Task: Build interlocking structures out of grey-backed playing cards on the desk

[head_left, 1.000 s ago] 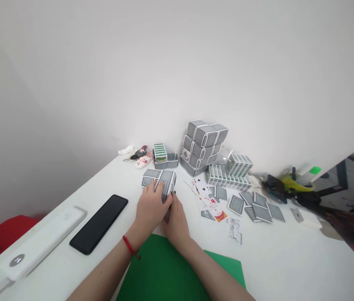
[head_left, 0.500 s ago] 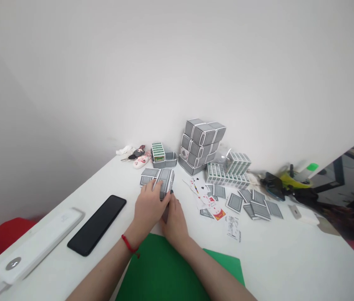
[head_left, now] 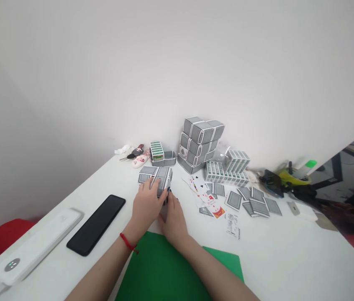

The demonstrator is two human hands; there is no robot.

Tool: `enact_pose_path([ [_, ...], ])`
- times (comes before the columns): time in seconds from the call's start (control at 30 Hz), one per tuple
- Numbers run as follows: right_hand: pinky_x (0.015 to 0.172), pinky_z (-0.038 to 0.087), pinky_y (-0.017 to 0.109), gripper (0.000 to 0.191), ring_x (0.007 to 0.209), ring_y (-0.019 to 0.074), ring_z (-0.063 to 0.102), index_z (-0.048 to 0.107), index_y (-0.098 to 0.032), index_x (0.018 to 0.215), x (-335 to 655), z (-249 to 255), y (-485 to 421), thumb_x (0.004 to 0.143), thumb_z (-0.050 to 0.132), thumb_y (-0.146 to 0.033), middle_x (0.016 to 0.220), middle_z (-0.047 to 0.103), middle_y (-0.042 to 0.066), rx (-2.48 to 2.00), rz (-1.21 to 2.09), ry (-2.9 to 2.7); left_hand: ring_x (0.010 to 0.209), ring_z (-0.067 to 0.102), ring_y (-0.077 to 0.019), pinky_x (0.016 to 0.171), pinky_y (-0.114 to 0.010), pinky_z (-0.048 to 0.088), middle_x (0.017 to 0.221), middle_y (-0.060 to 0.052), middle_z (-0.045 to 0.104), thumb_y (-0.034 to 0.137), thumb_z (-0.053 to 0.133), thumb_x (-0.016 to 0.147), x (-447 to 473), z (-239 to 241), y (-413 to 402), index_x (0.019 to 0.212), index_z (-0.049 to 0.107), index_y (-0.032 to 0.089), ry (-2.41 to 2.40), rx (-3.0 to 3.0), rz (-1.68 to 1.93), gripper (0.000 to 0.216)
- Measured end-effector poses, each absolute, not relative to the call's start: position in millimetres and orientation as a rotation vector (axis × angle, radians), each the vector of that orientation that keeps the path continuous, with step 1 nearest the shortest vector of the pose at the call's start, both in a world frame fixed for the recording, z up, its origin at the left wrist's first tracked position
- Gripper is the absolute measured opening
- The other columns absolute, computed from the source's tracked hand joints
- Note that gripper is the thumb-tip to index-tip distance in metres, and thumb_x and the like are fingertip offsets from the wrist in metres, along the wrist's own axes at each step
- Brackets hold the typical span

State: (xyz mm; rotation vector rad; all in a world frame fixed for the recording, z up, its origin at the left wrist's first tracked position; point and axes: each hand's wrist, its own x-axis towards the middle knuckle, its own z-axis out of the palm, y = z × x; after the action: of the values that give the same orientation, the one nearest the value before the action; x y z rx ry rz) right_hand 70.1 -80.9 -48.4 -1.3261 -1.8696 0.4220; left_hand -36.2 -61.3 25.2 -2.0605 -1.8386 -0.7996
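Observation:
In front of me on the white table is a box folded from grey-backed playing cards [head_left: 165,177]. My left hand [head_left: 147,203] lies over its near left part, fingers bent around it. My right hand [head_left: 174,218] is closed along its near right side, thumb and fingers at the near end, fingertips close to those of my left hand. The palms hide the box's near end. Just left of the box, a few loose grey-backed cards [head_left: 147,170] rest flat. Behind it stands an open card tray [head_left: 170,159] with a green-and-white card block [head_left: 157,151] in it.
A tower of card boxes [head_left: 199,144] stands by the wall, beside green-striped packs [head_left: 225,173]. Face-up cards [head_left: 210,198] and face-down cards [head_left: 258,205] lie to the right. At left are a black phone [head_left: 97,224] and white power strip [head_left: 43,242]. Green fabric [head_left: 164,267] is nearest me.
The view has shifted slightly. Both hands stay on the card box, which sits at nearly the same place with only a small movement of the fingers.

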Motion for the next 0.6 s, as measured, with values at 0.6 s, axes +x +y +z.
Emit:
enact_pose_path([
  [0.6,0.102,0.034,0.049,0.068,0.122,0.0287,0.039,0.027,-0.013,0.137,70.3,-46.9,-81.8,0.074,0.050,-0.018,0.133,0.043,0.016,-1.305,0.436,-1.871,0.104,0.052,-0.0283,0.088,-0.039,0.044,0.120,-0.015,0.055,0.037,0.045,0.086,-37.1,23.7,-60.0,0.116,0.055,0.015,-1.839,-2.067,-0.737,0.039],
])
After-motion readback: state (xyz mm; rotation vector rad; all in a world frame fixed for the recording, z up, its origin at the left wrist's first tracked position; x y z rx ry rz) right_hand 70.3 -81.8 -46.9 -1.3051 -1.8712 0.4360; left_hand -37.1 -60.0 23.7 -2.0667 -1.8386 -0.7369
